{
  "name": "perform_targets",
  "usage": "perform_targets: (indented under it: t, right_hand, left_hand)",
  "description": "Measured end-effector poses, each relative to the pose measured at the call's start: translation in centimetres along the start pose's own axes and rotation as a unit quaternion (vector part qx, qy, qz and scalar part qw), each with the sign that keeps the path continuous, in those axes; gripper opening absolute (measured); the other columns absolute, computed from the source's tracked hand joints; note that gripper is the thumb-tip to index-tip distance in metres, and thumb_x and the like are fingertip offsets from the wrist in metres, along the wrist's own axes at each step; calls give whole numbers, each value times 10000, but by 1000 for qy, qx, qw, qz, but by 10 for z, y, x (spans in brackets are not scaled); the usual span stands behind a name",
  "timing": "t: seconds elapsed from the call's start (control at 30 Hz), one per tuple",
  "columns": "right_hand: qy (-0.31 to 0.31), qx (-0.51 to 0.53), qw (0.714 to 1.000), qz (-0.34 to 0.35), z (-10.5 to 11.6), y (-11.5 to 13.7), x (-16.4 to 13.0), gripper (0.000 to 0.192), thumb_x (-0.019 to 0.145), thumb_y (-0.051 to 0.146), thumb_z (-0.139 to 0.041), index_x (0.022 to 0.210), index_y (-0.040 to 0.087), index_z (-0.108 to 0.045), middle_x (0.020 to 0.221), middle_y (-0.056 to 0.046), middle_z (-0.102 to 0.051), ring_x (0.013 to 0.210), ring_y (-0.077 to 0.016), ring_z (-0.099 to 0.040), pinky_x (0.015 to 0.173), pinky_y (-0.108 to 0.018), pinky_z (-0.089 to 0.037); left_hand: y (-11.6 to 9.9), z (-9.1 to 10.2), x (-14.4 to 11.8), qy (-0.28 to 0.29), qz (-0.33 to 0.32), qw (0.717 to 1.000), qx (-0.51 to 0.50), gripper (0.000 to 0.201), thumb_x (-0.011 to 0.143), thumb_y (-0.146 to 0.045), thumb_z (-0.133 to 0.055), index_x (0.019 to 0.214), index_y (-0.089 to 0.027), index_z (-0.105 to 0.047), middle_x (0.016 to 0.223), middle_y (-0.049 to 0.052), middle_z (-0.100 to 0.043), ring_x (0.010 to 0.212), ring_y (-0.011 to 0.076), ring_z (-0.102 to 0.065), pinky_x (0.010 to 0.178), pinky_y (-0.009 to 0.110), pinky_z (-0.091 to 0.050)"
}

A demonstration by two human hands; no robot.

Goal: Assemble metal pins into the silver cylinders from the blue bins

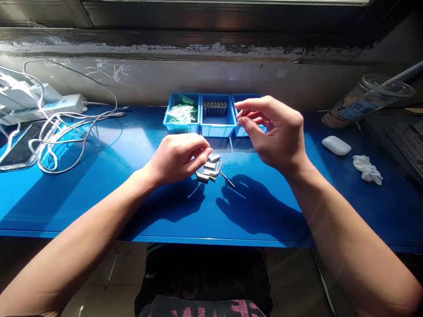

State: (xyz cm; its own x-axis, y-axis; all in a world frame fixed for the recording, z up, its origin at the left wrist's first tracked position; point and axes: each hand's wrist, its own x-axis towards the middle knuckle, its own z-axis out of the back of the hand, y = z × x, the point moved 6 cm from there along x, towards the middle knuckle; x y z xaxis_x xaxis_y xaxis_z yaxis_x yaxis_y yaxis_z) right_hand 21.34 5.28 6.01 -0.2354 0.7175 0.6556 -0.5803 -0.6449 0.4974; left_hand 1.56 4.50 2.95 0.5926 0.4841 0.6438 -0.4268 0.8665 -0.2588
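My left hand (pixel 180 157) rests on the blue table (pixel 99 193), fingers curled, its fingertips touching a small pile of several short metal pieces (pixel 209 169) with thin pins beside them. My right hand (pixel 276 132) is raised in front of the right blue bin (pixel 238 102). Thumb and forefinger pinch something very small and thin; I cannot make out what it is. Three blue bins stand in a row at the back: the left bin (pixel 172 125) holds green-tinted bags, the middle bin (pixel 215 125) holds a row of dark cylinders.
A white power strip (pixel 62 103) and tangled white cables (pixel 62 132) lie at the left, next to a phone (pixel 20 149). At the right are a tipped plastic cup with a straw (pixel 366 99), a white earbud case (pixel 336 145) and a crumpled tissue (pixel 367 169).
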Motion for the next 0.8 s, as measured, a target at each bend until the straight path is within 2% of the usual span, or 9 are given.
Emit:
perform_targets:
  t: [0.17, 0.37, 0.63, 0.8]
  right_hand:
    - [-25, -52, 996, -73, 14, -28, 5, 191, 980, 273, -655, 1118, 254, -785, 1081, -60, -782, 1012, -277, -753, 882, -440, -617]
    - [-15, -148, 982, -118, 17, -54, 4, 185, 980, 275, -656, 1066, 227, -814, 1056, -99, -798, 1030, -312, -730, 945, -484, -571]
    - [40, -186, 967, -171, 6, -61, 1, 206, 979, 274, -650, 1061, 253, -838, 1118, -91, -814, 1216, -375, -645, 1046, -580, -487]
    - [39, -180, 967, -177, 4, -60, 1, 213, 976, 236, -662, 1082, 222, -847, 1145, -97, -820, 1207, -356, -646, 1079, -563, -463]
  left_hand:
    - [4, -3, 0, 27, 19, 999, -1, 219, 1023, -242, -564, 887, -150, -710, 774, 28, -714, 625, 110, -579, 601, 245, -453]
    - [8, -9, -2, 53, 23, 998, -4, 185, 1013, -241, -584, 931, -146, -720, 823, 39, -735, 664, 119, -604, 621, 240, -457]
    - [11, -11, -3, 71, 26, 997, -8, 175, 1010, -235, -590, 959, -142, -729, 846, 41, -747, 670, 119, -611, 633, 237, -471]
    - [12, -10, -2, 70, 27, 997, -6, 173, 1009, -243, -600, 964, -139, -731, 839, 42, -740, 664, 122, -609, 623, 237, -468]
